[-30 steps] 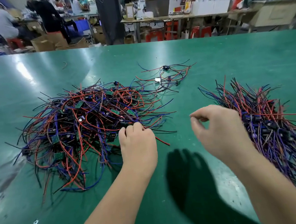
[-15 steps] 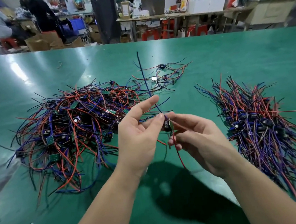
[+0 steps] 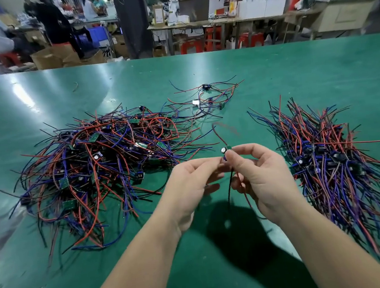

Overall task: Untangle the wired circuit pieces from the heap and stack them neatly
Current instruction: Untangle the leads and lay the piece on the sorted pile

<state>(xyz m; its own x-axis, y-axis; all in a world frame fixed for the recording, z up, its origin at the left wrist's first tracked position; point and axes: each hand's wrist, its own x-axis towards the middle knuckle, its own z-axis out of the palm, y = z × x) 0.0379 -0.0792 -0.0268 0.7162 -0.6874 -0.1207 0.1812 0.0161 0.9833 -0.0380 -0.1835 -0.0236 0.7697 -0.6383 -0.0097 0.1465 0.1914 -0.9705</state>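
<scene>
Head view: forearms over green table [image 3: 294,75], left hand [image 3: 193,185] and right hand [image 3: 261,176] both pinching one circuit piece [image 3: 225,149].

We see piece [image 3: 226,150] only in part: right grip [image 3: 256,172] fingertips cover its lower half. Red wire [image 3: 218,131] above it motion-blurred. Stack [image 3: 339,159] cut off at right edge. Heap [image 3: 98,166] left fringe blurred. Where left grip [image 3: 195,180] meets piece, too small to tell.
</scene>
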